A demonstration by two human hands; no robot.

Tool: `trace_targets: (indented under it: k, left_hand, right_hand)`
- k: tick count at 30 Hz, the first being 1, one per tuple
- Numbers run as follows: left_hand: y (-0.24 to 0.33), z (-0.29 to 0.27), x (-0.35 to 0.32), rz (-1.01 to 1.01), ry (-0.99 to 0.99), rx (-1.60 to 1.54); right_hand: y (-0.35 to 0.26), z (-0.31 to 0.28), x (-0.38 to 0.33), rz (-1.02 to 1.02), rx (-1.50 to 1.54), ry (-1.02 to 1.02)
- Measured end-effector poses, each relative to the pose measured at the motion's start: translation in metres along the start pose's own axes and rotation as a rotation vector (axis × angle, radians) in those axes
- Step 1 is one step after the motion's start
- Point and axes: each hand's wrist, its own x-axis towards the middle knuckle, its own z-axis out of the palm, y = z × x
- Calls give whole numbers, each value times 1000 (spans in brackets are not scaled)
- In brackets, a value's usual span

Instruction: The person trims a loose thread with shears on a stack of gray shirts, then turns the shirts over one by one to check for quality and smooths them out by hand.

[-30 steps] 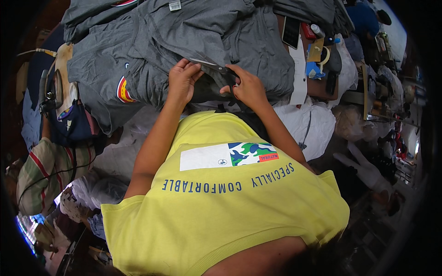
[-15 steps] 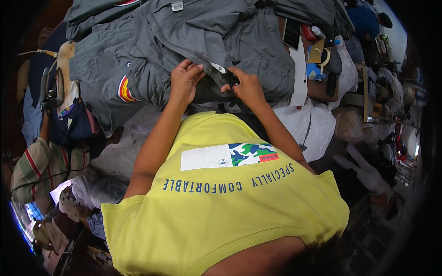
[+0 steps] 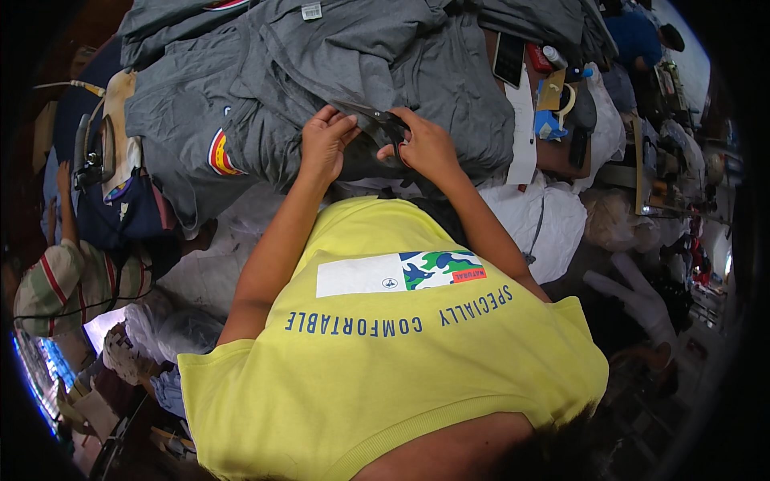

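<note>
Dark scissors (image 3: 383, 122), at upper centre of the frame, are lying over a grey garment (image 3: 321, 72). The right hand (image 3: 425, 144) is gripping their handles; the left hand (image 3: 325, 144) is pinching the fabric beside the blades.

Single head view, looking steeply down, close over grey garment pile (image 3: 361, 80); fisheye-bent edges.

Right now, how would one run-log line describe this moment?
left hand: pinching grey garment | right hand: holding black scissors at the fabric | garment: spread on table
</note>
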Motion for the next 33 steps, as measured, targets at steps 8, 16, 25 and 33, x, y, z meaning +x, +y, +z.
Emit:
trace_targets:
  k: [8,16,25,33]
  left_hand:
    - [-3,0,-4,9,-5,-13]
    - [-16,-7,0,-38,17,-24]
    - [-30,2,-5,-141,-99,-11]
    - [-35,9,-3,-168,-87,35]
  right_hand:
    - [21,19,2,-95,-28,78]
    - [14,19,1,-77,194,177]
    - [45,48,11,-68,754,16]
    - [58,27,-12,31,765,-57]
